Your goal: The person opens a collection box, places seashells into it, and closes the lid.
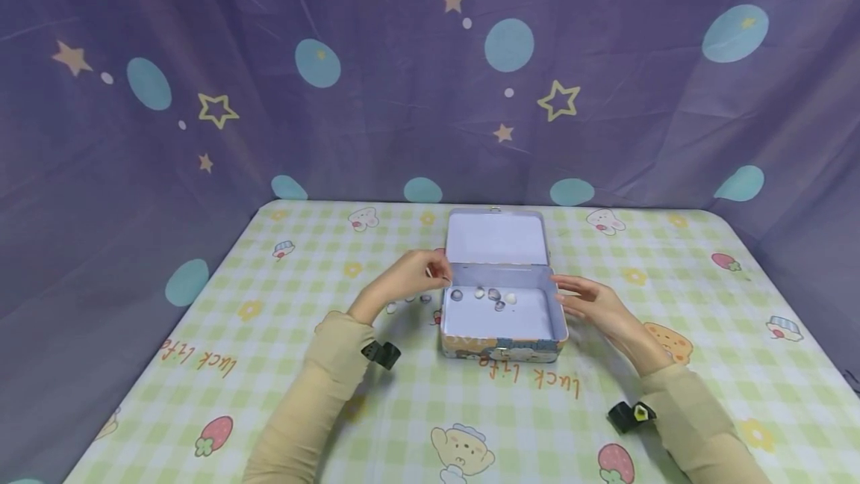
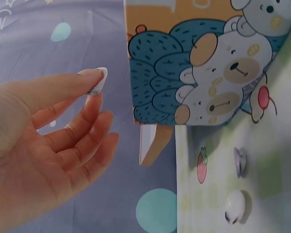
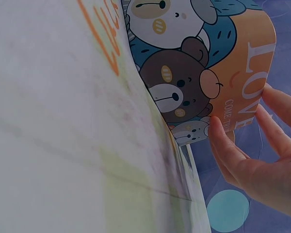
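Note:
A small hinged tin box (image 1: 470, 354), printed with cartoon animals, stands on the table with its lid (image 1: 497, 239) raised at the back. Several small seashells (image 1: 494, 294) lie on its white floor. My left hand (image 1: 408, 275) is at the box's left rim, pinching a whitish seashell (image 2: 102, 80) between thumb and index finger. Its other fingers are loosely bent. On the opposite side, my right hand (image 1: 596, 310) touches the box's right wall with its fingertips, the fingers mostly extended, as the right wrist view shows near the printed letters (image 3: 254, 73).
More loose shells (image 1: 425, 299) lie on the table left of the box, partly behind my left hand; two show in the left wrist view, one a white shell (image 2: 235, 206). A green-checked tablecloth (image 1: 396, 424) covers the table. Purple curtain (image 1: 403, 133) surrounds the back and sides.

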Tool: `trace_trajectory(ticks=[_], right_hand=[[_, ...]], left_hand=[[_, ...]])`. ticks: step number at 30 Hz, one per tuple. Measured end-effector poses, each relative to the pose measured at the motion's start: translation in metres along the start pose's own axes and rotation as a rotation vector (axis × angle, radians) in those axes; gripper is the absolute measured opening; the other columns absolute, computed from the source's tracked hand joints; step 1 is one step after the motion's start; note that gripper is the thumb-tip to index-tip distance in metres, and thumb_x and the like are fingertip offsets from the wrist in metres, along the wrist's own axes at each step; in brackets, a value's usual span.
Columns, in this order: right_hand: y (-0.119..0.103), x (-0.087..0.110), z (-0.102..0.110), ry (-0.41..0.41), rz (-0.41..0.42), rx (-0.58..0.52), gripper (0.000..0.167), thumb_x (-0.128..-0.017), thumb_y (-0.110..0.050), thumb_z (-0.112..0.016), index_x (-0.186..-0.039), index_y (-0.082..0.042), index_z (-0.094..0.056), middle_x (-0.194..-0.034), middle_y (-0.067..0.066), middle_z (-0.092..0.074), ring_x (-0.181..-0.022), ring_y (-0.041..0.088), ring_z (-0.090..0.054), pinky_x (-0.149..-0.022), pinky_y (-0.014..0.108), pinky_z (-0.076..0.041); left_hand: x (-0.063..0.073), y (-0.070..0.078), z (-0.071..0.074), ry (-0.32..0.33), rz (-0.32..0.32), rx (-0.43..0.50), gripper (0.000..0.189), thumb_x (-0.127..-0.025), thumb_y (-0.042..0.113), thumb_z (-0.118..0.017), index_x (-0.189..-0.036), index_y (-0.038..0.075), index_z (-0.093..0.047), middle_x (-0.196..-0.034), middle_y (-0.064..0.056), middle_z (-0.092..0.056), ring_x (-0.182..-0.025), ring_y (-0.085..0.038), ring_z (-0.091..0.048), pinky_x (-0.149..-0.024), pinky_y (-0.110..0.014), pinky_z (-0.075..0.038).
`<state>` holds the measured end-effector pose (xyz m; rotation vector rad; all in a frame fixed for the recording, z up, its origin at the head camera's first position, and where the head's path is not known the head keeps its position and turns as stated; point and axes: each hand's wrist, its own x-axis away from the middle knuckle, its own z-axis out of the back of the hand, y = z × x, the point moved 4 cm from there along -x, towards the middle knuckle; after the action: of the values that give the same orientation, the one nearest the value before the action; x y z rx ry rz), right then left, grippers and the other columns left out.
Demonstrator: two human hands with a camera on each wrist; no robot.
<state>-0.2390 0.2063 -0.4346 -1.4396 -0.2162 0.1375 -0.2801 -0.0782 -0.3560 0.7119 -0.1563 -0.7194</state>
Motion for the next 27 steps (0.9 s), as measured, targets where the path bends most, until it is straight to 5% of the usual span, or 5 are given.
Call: trace_trajectory(ticks=[11,27], right_hand=[[0.001,0.001,0.001,0.0,0.004,0.001,0.057,-0.084,-0.019,-0.06,-0.13,0.006,-0.036,-0.132,0.027,-0.034,-0.094,-0.001,-0.054,-0.083,0.023,-0.045],[0.003,-0.001,0.002,-0.001,0.002,0.009,0.058,-0.083,-0.022,-0.061,-0.129,0.005,-0.038,-0.132,0.028,-0.033,-0.096,0.002,-0.054,-0.082,0.023,-0.045]], left_hand=[[-0.008,0.008,-0.01,-0.044,-0.044,-0.047,0.004,-0.076,0.004,-0.066,-0.079,0.004,-0.063,-0.073,-0.002,-0.059,-0.068,-0.009,-0.054,-0.062,-0.018,-0.044],[-0.017,0.014,-0.022,-0.125,-0.02,-0.038,0.003,-0.078,0.005,-0.064,-0.08,0.004,-0.062,-0.067,0.0,-0.057,-0.062,-0.009,-0.051,-0.062,-0.02,-0.041]])
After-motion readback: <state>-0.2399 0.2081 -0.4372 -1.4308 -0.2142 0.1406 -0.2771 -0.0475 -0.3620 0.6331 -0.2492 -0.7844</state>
